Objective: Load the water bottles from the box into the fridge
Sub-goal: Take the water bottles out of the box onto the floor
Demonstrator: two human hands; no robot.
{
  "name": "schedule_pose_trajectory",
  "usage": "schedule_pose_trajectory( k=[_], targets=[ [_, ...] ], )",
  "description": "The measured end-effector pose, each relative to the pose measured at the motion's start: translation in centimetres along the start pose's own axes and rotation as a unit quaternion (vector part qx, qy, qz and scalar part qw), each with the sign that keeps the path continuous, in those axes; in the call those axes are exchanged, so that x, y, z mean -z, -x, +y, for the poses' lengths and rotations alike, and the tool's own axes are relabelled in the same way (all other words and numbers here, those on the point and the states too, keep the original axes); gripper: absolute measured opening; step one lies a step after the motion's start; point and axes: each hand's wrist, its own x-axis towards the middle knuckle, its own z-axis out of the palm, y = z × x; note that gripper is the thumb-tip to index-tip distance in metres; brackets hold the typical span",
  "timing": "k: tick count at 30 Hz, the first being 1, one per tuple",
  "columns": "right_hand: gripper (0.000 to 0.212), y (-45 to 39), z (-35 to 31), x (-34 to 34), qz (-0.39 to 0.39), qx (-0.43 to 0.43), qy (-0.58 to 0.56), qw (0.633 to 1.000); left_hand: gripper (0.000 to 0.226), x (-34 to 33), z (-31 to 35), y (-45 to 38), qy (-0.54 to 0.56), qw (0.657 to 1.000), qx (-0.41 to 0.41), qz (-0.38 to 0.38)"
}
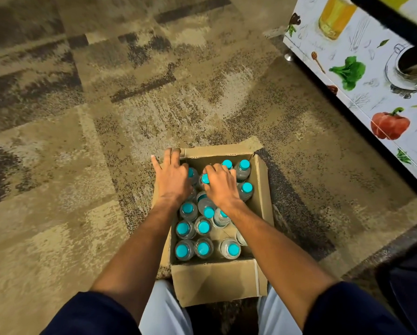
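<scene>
An open cardboard box sits on patterned carpet, packed with upright water bottles with teal caps. The left hand lies spread over the box's far-left corner, hiding bottles beneath. The right hand curls around 1 bottle's neck — its body is hidden. The fridge — cut off at right — bears vegetable prints.

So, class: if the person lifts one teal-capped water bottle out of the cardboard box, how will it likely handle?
The water bottle looks full, so probably heavy for its size. Its clear plastic wall may flex under a squeeze and feel a bit slippery. It is tall and narrow, so it could tip once its neighbours in the box go; one near the right hand already seems to lean.
</scene>
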Motion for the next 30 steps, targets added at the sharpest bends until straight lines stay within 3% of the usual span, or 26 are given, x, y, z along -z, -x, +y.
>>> schedule_pose_trajectory(
  k=[4, 9, 18, 30],
  targets=[
    [0.033, 0.4, -0.1, 1.5, 0.047, -0.002, -0.027, 0.999, 0.048, 2.0, -0.3, 0.2, 0.017, 0.999, -0.021, 0.030],
    [0.035, 0.4, 0.3, 4.5, 0.072, 0.002, -0.056, 0.996, 0.032, 4.9, -0.3, 0.0, 0.113, 0.989, -0.040, 0.084],
    [0.036, 1.8, 2.6, 11.7, 0.166, 0.012, -0.107, 0.980, 0.025, 10.5, 2.4, 1.3, 0.240, 0.957, -0.070, 0.150],
    [0.026, 4.4, 11.6, 18.2, 0.272, -0.045, -0.156, 0.948, 0.022, 13.6, 12.9, 0.4, 0.356, 0.903, -0.159, 0.180]
  ],
)
